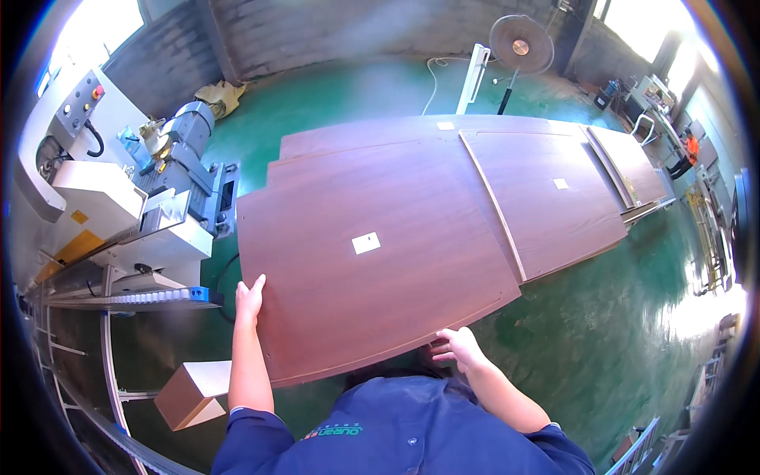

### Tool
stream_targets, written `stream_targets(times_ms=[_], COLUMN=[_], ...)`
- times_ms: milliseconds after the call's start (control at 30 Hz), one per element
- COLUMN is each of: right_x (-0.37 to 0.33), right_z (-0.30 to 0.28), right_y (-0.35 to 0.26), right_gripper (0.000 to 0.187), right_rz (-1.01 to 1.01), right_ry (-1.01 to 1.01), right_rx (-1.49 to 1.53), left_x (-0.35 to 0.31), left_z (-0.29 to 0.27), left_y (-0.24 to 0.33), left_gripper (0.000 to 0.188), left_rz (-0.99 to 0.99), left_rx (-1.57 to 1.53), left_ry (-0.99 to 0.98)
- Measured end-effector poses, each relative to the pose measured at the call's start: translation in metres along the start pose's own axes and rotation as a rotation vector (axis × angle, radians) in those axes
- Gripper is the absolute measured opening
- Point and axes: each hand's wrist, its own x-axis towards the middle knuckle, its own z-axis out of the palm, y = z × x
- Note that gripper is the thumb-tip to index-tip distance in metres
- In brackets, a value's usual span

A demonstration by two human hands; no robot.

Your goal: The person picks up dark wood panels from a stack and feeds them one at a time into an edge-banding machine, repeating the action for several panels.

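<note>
A large brown wood-grain panel with a small white label lies uppermost on the near left of a stack. My left hand grips its left edge, thumb over the top face; the fingers underneath are hidden. At the near long edge, my right hand has its fingers apart, the tips touching or very close to the rim. To the right, another brown panel with its own white label lies beside it, partly under the first panel's right edge or against it; I cannot tell which.
On the left stands a white machine with a grey motor and a roller rail. A box-shaped brown and white piece sits below it. A pedestal fan is behind the stack. Far right, a person in orange stands.
</note>
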Motion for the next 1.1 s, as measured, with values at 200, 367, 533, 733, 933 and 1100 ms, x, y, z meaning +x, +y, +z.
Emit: stream_targets(times_ms=[200, 367, 533, 733, 933, 1100], right_x=[0.015, 0.021, 0.029, 0.037, 0.034, 0.033], right_z=[-0.021, -0.018, -0.020, -0.024, -0.028, -0.030], right_y=[-0.039, -0.057, -0.053, -0.051, -0.058, -0.061], right_gripper=[0.055, 0.060, 0.061, 0.060, 0.059, 0.058], right_rz=[0.019, -0.020, -0.049, -0.055, -0.044, -0.050], right_ry=[0.093, 0.107, 0.117, 0.139, 0.110, 0.117], right_rx=[-0.557, -0.649, -0.571, -0.498, -0.560, -0.592], left_x=[0.038, 0.066, 0.078, 0.081, 0.077, 0.076], left_z=[0.017, 0.037, 0.048, 0.056, 0.061, 0.065], left_y=[0.044, 0.065, 0.080, 0.091, 0.091, 0.089], left_gripper=[0.089, 0.090, 0.091, 0.091, 0.089, 0.089], left_rz=[0.099, 0.169, 0.166, 0.196, 0.183, 0.183], left_rx=[0.114, 0.193, 0.178, 0.175, 0.241, 0.258], left_ry=[-0.030, 0.018, -0.022, -0.043, 0.041, 0.058])
